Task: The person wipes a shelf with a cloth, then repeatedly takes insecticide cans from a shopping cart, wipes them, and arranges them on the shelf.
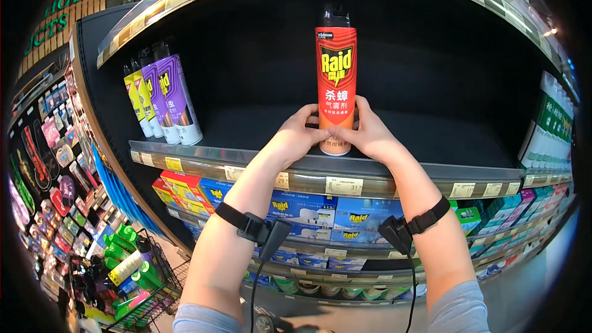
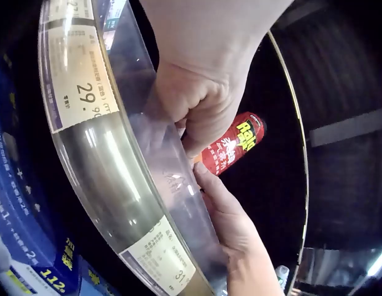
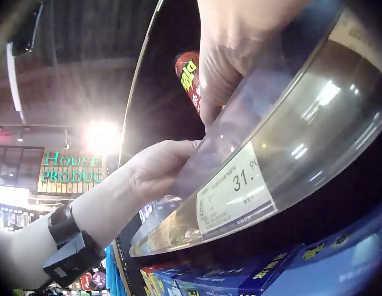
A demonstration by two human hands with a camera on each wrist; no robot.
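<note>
A red Raid insecticide spray can [image 1: 336, 74] with a black cap stands upright near the front of the black shelf [image 1: 425, 139] in the head view. My left hand [image 1: 301, 134] grips its lower part from the left, and my right hand [image 1: 369, 132] grips it from the right. Both thumbs meet across the front of the can, over the lower label. In the left wrist view, the can's red upper part [image 2: 237, 145] shows beyond the hands. A clear shelf lip [image 3: 240, 111] partly covers the hands in the right wrist view.
Purple Raid cans [image 1: 172, 95] and yellow ones [image 1: 137, 98] stand at the shelf's left end. Green-and-white cans [image 1: 546, 120] line the right end. Price tags [image 1: 344, 186] run along the edge, above blue Raid boxes [image 1: 364, 209]. A loaded cart [image 1: 157, 280] stands lower left.
</note>
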